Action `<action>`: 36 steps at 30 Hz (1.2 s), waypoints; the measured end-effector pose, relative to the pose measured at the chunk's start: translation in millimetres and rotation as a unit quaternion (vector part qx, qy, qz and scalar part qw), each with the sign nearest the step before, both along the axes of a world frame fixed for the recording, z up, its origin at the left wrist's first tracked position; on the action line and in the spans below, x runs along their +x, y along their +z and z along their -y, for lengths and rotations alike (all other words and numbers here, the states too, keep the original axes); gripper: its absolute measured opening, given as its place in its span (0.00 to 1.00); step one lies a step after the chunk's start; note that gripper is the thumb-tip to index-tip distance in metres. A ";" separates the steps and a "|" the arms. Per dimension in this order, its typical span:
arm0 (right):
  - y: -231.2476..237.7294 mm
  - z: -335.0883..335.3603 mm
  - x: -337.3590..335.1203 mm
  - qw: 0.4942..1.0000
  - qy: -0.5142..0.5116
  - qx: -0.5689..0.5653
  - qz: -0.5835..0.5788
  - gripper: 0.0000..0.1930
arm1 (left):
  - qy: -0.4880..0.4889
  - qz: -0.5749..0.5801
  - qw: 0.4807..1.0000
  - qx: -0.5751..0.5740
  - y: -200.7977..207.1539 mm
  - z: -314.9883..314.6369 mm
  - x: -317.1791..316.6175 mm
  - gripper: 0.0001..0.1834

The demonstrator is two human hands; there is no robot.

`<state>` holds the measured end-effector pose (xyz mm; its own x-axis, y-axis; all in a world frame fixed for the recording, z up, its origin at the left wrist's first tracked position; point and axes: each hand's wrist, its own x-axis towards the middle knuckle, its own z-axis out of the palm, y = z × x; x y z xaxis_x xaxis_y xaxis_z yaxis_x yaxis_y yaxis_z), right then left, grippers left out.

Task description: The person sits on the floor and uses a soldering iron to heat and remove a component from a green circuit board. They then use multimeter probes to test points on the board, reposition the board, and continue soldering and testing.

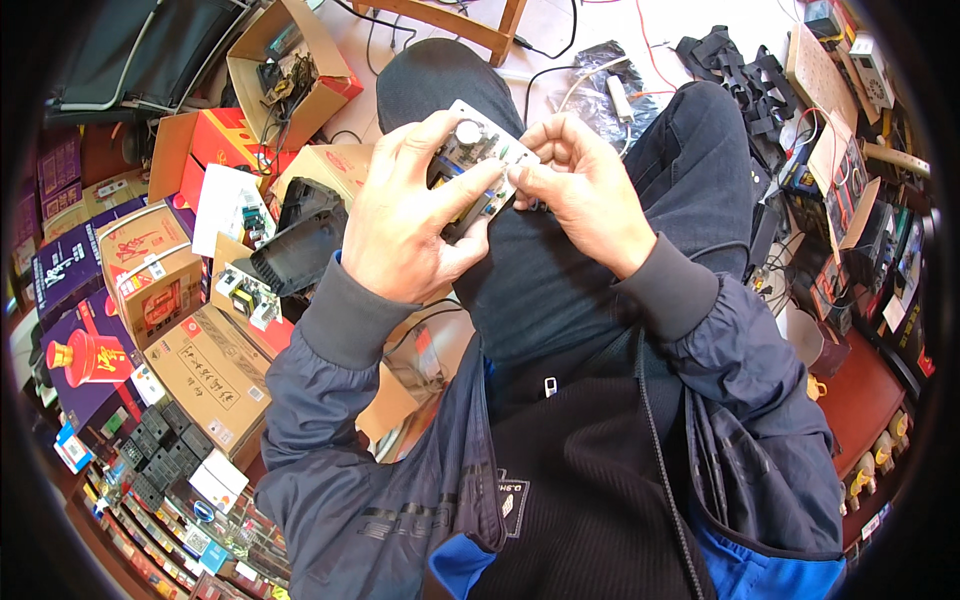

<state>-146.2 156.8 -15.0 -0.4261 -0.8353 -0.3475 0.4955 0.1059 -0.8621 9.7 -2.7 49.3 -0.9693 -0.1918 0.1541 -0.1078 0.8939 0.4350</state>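
A small circuit board (482,140) with a round capacitor and other parts is held tilted above my lap. My left hand (405,215) grips it along its left and lower edges, the index finger reaching across its face. On the board's right edge, the fingertips of my right hand (580,180) pinch together; what lies between them, if anything, is too small to make out. Left of my left hand, an open black plastic casing (300,250) rests on the cartons, with another circuit board (250,298) beside it.
Cardboard boxes (205,375) and a red bottle (90,358) crowd the left side. An open carton (285,75) of cables stands at the far left. On the floor ahead lie a clear plastic bag (605,85) and black straps (735,80). Stacked goods line the right.
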 end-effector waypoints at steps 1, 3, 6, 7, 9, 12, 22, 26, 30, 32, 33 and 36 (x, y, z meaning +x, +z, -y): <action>-0.3 1.1 1.5 1.000 -0.003 0.000 -0.003 0.12 | 0.000 0.001 1.000 -0.001 0.2 0.2 0.3 0.33; -0.4 2.6 3.5 1.000 -0.007 0.006 -0.018 0.11 | 0.000 0.002 1.000 0.001 0.3 -0.1 0.8 0.33; 1.6 2.9 6.4 1.000 -0.011 0.009 -0.023 0.09 | 0.004 0.002 1.000 0.012 0.4 -0.6 1.7 0.34; 2.3 3.1 7.3 1.000 -0.013 0.009 -0.024 0.09 | 0.003 0.000 1.000 0.014 0.1 -0.7 1.9 0.34; 3.2 4.2 8.5 0.999 -0.017 0.009 -0.026 0.08 | 0.003 -0.003 1.000 0.018 -0.1 -0.4 2.2 0.35; 3.2 5.7 10.3 0.999 -0.024 0.009 -0.018 0.07 | 0.001 -0.007 1.000 0.017 -0.7 -0.1 2.4 0.36; 2.0 8.4 20.1 0.995 -0.050 0.014 -0.083 0.08 | 0.010 -0.004 1.000 0.012 1.2 -1.6 0.9 0.35; 1.9 9.9 20.3 0.993 -0.050 0.022 -0.105 0.08 | 0.007 -0.008 1.000 0.003 0.9 -1.5 0.5 0.33; 4.0 9.3 18.9 0.994 -0.041 0.027 -0.097 0.08 | 0.007 -0.012 1.000 -0.004 1.5 -2.3 0.1 0.32; 5.0 8.7 17.5 0.995 -0.033 0.034 -0.086 0.08 | 0.008 -0.015 1.000 0.001 1.6 -2.7 -0.3 0.32; 5.4 8.5 17.1 0.995 -0.030 0.037 -0.084 0.09 | 0.008 -0.015 1.000 0.000 1.6 -2.8 -0.4 0.32; 6.1 7.4 16.3 0.995 -0.027 0.043 -0.083 0.09 | 0.009 -0.014 1.000 0.001 1.7 -2.7 -0.4 0.32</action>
